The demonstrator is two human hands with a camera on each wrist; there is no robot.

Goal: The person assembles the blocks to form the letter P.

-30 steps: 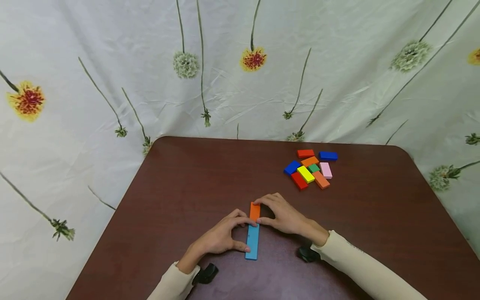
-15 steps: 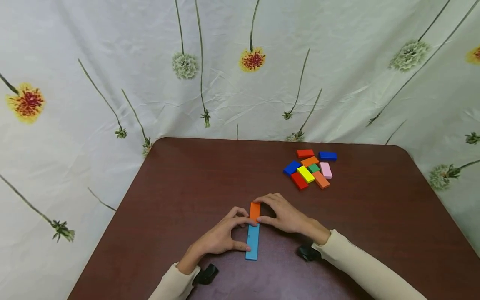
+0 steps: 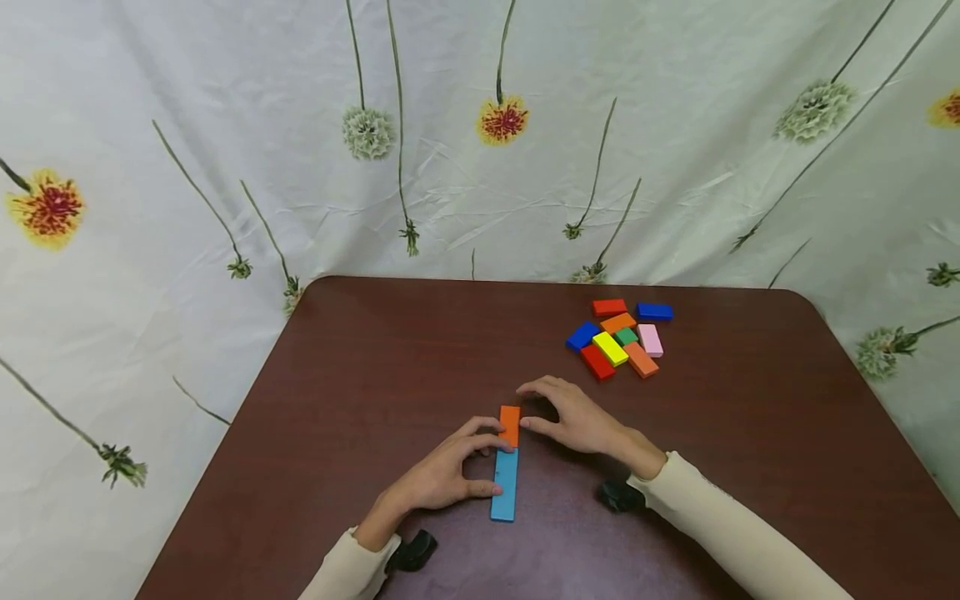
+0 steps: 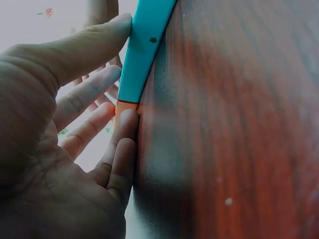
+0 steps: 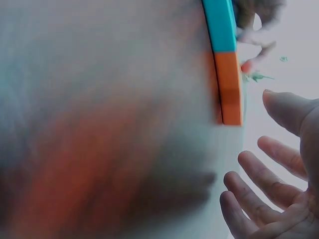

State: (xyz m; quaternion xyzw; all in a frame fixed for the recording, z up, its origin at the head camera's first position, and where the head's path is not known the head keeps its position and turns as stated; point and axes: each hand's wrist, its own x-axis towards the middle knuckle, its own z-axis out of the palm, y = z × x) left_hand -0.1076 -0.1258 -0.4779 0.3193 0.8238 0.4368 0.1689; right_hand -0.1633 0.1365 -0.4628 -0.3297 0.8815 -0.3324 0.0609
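A long light-blue block [image 3: 505,492] lies flat on the table, end to end with a shorter orange block [image 3: 509,423] at its far end. My left hand [image 3: 442,471] rests against them from the left, thumb on the light-blue block and fingertips near the joint. In the left wrist view the thumb touches the light-blue block [image 4: 144,50], and the fingers lie fairly straight beside the orange block's end. My right hand [image 3: 581,421] is just right of the orange block, its fingers spread. The right wrist view shows a gap between that hand and the orange block [image 5: 230,89].
Several coloured blocks lie loosely grouped at the back right, among them a yellow block [image 3: 611,348], a green block [image 3: 626,337], a pink block [image 3: 650,340] and a blue block [image 3: 655,312]. Behind the brown table [image 3: 360,358] hangs a flower-printed cloth [image 3: 442,192].
My right hand has let go of the orange block and moved slightly right and away from it. My left hand and both joined blocks have stayed nearly in place.
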